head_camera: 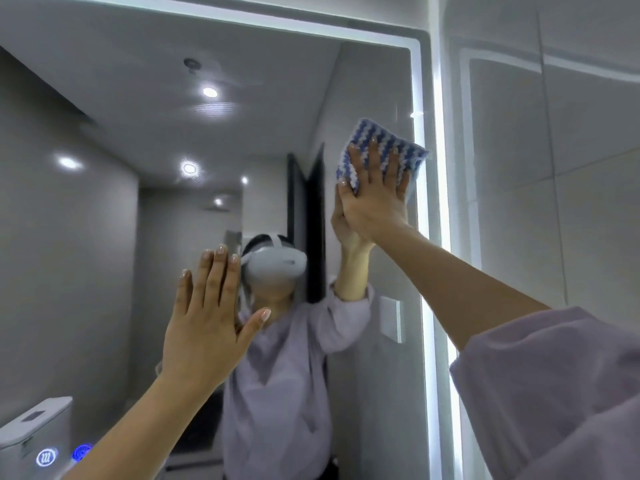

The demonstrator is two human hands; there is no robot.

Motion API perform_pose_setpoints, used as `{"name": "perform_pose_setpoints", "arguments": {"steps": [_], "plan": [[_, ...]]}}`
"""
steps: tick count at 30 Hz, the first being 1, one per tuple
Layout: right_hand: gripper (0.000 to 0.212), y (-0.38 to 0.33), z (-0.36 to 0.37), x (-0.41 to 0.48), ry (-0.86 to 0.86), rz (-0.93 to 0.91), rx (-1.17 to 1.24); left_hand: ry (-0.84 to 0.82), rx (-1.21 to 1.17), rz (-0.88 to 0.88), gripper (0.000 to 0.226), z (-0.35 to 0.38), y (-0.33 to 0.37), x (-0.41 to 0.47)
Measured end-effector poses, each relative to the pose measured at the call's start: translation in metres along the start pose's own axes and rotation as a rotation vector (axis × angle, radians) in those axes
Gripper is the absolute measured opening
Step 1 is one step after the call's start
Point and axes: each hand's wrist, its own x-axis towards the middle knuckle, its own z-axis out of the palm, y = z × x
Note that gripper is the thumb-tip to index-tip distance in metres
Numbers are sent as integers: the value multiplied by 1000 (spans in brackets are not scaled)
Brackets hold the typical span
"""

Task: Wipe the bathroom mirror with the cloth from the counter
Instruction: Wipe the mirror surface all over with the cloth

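Observation:
The bathroom mirror [138, 220] fills most of the view, with a lit strip around its rim. My right hand [375, 194] presses a blue-and-white patterned cloth [381, 142] flat against the glass near the mirror's upper right edge, fingers spread over it. Lower and to the left, my left hand [207, 320] is raised with its fingers straight and apart and its palm toward the glass, holding nothing; I cannot tell if it touches the mirror. The counter is out of view.
A tiled wall [554, 168] stands right of the mirror. The glass reflects a person in a lilac top, ceiling lights, a dark door and a toilet tank [34, 424]. Two glowing touch icons [46, 457] sit at the mirror's lower left.

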Motion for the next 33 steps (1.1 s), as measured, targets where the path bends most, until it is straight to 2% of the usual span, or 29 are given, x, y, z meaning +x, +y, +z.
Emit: {"name": "perform_pose_setpoints", "arguments": {"steps": [7,10,16,23,29,33], "plan": [[59,-87,10,-17,-52,-452,-121,9,-3,2,90,4,-1,0],[58,-105,16,-22,-65,-502,-127,18,-5,2,89,5,-2,0],[55,-84,10,-7,-1,-588,-225,39,-11,15,89,5,-2,0],[54,-44,-4,26,13,-394,-109,29,-6,9,88,5,-3,-1],[56,48,-22,41,66,-80,-44,35,-32,6,89,7,-4,-1],[56,77,-28,32,67,-33,-72,40,-38,12,89,8,-3,-1]]}}
